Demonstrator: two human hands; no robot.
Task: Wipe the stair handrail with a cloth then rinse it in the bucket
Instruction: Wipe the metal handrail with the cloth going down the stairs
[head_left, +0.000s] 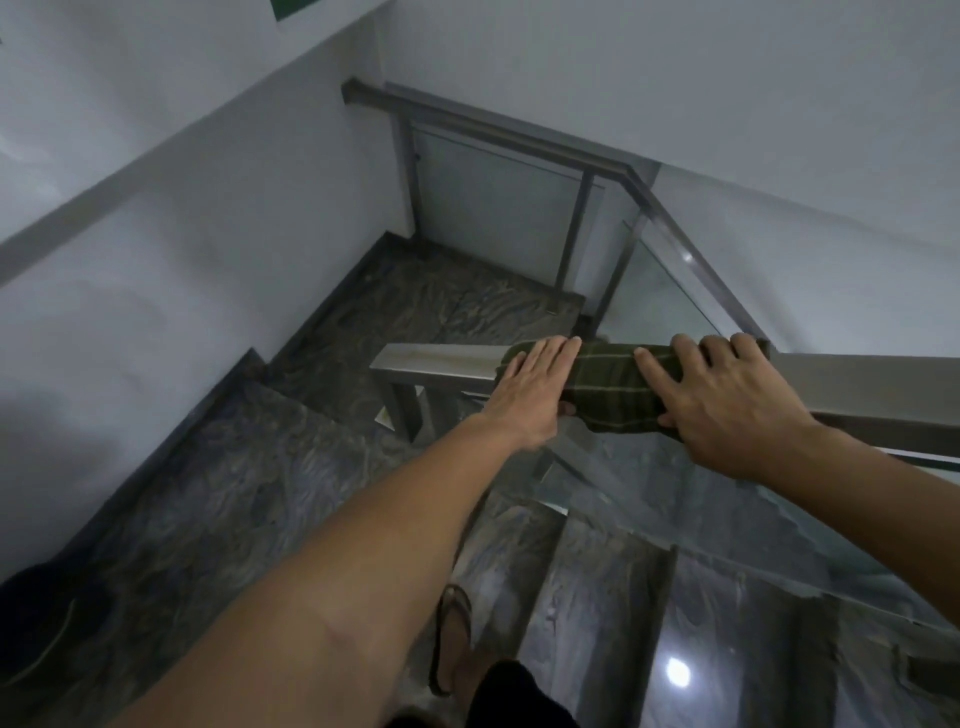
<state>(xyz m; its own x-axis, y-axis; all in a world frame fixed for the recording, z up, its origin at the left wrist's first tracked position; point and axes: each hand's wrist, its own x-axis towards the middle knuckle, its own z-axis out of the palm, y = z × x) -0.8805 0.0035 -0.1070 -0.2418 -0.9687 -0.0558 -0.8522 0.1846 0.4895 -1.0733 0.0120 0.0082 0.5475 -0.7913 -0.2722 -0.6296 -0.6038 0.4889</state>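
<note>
A dark green checked cloth (613, 387) is draped over the flat metal stair handrail (436, 358) near its left end. My left hand (530, 389) presses on the cloth's left part, fingers flat over the rail and thumb under the edge. My right hand (727, 400) grips the cloth's right part, fingers curled over the far side of the rail. A dark round shape at the lower left (36, 618) may be the bucket; it is too dim to tell.
Marbled dark stone steps (597, 597) lead down to a landing (441, 301). A second handrail with glass panels (498, 135) runs along the far side. White walls enclose the stairwell. My sandalled foot (452, 639) stands on a step below.
</note>
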